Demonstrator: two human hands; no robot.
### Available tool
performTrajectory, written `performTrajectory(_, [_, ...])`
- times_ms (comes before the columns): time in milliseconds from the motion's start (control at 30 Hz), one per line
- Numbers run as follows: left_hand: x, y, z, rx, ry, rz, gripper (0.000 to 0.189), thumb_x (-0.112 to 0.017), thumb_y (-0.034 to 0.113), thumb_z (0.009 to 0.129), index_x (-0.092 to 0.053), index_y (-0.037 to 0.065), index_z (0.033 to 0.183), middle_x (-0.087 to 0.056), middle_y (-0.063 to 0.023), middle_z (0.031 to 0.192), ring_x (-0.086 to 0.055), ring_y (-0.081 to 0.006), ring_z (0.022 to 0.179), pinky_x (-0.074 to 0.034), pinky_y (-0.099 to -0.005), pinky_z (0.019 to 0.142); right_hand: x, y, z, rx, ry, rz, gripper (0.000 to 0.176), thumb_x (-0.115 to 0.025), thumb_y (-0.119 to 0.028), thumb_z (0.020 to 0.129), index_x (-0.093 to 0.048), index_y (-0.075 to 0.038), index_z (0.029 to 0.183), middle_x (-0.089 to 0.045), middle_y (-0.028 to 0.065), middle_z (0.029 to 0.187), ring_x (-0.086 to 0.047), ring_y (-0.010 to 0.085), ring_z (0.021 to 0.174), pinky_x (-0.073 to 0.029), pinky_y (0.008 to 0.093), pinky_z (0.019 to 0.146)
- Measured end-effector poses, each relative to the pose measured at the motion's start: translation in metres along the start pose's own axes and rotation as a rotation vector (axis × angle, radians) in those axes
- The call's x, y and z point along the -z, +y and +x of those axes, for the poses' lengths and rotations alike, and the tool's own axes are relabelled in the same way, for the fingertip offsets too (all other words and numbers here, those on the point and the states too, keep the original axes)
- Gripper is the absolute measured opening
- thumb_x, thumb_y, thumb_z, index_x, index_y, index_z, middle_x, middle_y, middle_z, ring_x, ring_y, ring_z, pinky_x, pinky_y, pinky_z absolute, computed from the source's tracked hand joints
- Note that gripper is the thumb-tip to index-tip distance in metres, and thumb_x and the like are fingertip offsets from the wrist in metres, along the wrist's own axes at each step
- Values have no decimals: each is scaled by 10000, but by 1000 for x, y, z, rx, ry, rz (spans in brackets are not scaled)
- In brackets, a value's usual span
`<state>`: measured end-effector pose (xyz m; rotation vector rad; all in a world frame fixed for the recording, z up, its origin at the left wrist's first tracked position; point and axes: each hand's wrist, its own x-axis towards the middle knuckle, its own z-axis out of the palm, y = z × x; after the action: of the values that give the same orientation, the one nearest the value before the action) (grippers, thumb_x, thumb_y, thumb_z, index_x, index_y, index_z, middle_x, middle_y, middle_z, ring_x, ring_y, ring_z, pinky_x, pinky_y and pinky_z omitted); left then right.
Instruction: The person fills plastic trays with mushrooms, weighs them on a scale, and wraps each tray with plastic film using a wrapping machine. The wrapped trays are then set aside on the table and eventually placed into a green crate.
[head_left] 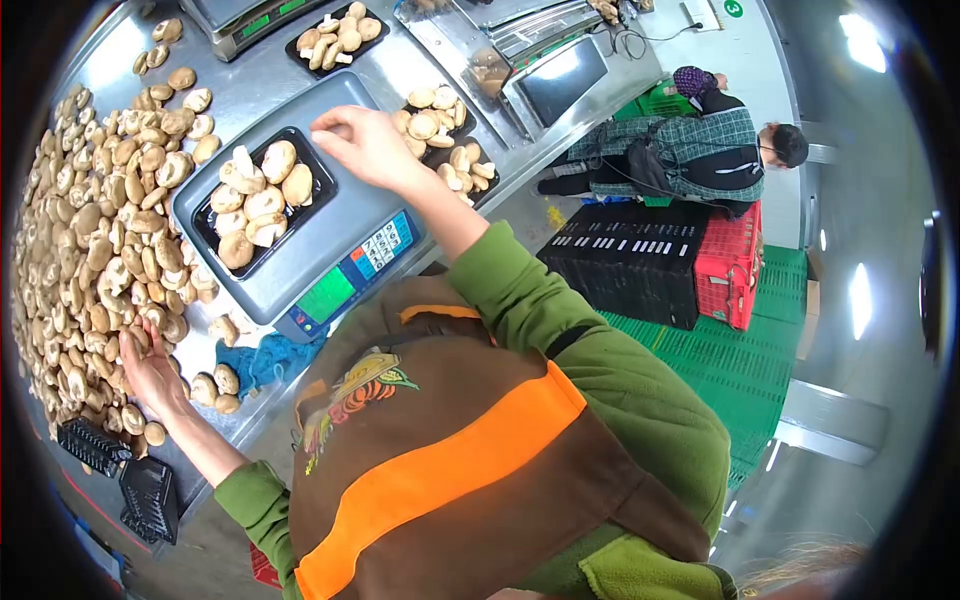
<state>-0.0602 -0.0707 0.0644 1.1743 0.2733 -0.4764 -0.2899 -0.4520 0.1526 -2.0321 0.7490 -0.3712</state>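
Observation:
My right hand (368, 145) hovers over the far right rim of a grey weighing scale (345, 205), its fingers loosely curved, thumb a little apart, holding nothing visible. Just left of it on the scale sits a black plastic tray (322, 187) with several shiitake mushrooms (265, 202) in it. My left hand (150, 372) reaches into the near edge of a large heap of shiitake mushrooms (110, 230). Its fingers are spread and touch mushrooms; a firm hold on one does not show. The scale's green display (326, 295) and keypad (383, 243) face me.
Filled mushroom trays (338, 40) stand behind and right of the scale. A blue cloth (265, 360) lies by the table edge. Black trays (150, 495) are at lower left. Another person (680, 150) stands by black crates (625, 260) and a red crate (728, 265).

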Motion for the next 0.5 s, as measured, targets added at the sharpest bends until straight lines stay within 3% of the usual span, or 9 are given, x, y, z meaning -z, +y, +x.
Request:
performTrajectory(167, [-11,-7,-5,-61,17,73,304,-515,123,953,-468,-78,1176,-596,-164,1055,-616,-198,889,-551,-268,789,-38,-28,21,85,-89,66,366,-704,-325,775,-666,-38,999,-618,155,998,-662,248,828,-524,349,779])
performTrajectory(267, [-16,-12,-11,-177,285,532,512,-618,219,902,-421,-50,1290,-558,-176,1151,-583,-229,1002,-491,-315,868,-59,-40,22,162,-127,-111,480,-735,-410,720,-648,-65,1042,-578,148,1026,-627,278,912,-498,387,839])
performTrajectory(300, [-18,-14,-13,-306,335,818,610,-664,276,869,-405,-10,1341,-517,-190,1229,-537,-247,1102,-453,-342,915,-65,-43,21,228,-103,-239,533,-746,-434,698,-637,-62,1062,-575,150,1014,-620,284,918,-498,397,832])
performTrajectory(333, [-20,-15,-16,-496,327,966,594,-672,280,865,-432,0,1331,-495,-200,1265,-506,-248,1152,-438,-337,940,-68,-46,23,303,-75,-370,585,-758,-458,675,-626,-60,1083,-571,152,1002,-613,291,924,-498,407,824])
performTrajectory(400, [-42,-12,-32,-642,194,968,596,-685,284,857,-451,-20,1313,-487,-200,1277,-502,-249,1155,-425,-333,955,-74,-40,29,321,-84,-373,570,-748,-452,679,-627,-63,1078,-566,154,987,-595,323,948,-486,423,847])
performTrajectory(433, [-64,-12,-46,-650,130,862,582,-691,276,854,-466,-22,1300,-487,-190,1277,-498,-255,1160,-430,-338,954,-77,-33,34,294,-100,-343,534,-727,-435,700,-629,-67,1074,-572,156,986,-594,331,940,-484,429,849])
performTrajectory(467, [-79,-10,-58,-681,63,983,574,-708,247,842,-472,-7,1299,-474,-174,1298,-495,-257,1165,-441,-345,944,-78,-27,39,268,-118,-313,499,-707,-417,720,-631,-71,1071,-577,158,985,-592,340,933,-483,435,850])
performTrajectory(500, [-92,-13,-66,-653,-20,934,585,-724,219,826,-468,2,1305,-471,-167,1301,-488,-254,1173,-438,-350,950,-75,-22,45,311,-60,-271,447,-706,-324,746,-616,-45,1083,-617,141,925,-629,288,858,-521,399,763])
